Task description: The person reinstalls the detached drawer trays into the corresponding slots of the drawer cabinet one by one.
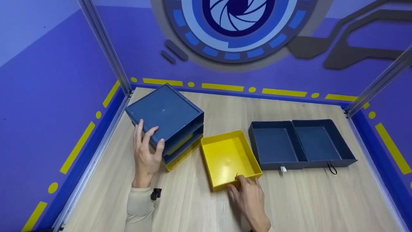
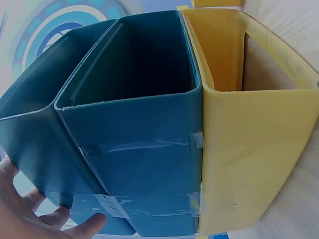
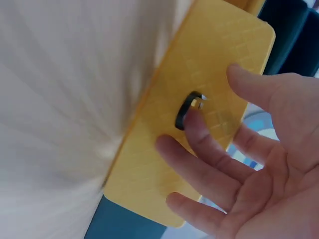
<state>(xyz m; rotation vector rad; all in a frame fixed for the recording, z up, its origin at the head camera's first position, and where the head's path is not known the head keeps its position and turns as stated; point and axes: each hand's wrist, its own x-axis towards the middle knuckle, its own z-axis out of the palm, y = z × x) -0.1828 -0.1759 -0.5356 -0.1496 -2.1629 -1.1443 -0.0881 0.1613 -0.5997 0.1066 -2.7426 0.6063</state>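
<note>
One tray [image 1: 225,154], likely light, stiff: your right hand [image 1: 250,197] pinches its near rim [image 1: 221,187], rightly; left hand [image 1: 148,154] spread on rack [image 1: 167,112].

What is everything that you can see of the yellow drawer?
The yellow drawer is a shallow, open-topped box, glossy and plastic-looking. Its front wall has a woven-like texture and a small black loop. It appears to rest upright on the table, slightly turned, between the stacked cabinet and two dark blue drawers. The right hand grips this wall near the loop.
</note>
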